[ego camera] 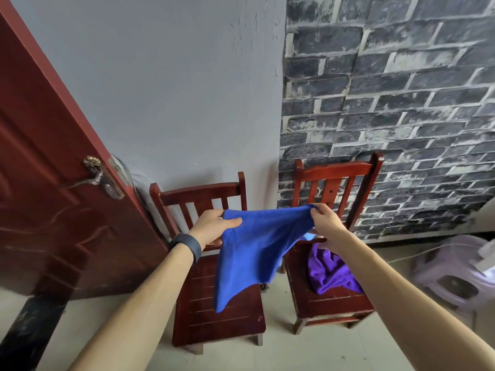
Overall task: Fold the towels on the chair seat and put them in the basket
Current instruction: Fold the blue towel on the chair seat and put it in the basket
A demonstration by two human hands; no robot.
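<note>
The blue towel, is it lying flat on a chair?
No, the left hand and right hand hold the blue towel up in the air by its top corners.

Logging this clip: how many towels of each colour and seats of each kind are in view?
Blue cloth towel, pinched by the left hand and the right hand: 1
Purple cloth towel, crumpled on a chair seat: 1
Red-brown wooden chairs: 2
Pale lilac plastic stool: 1
Total: 5
Light blue scrap behind the right hand: too hidden to count.
</note>
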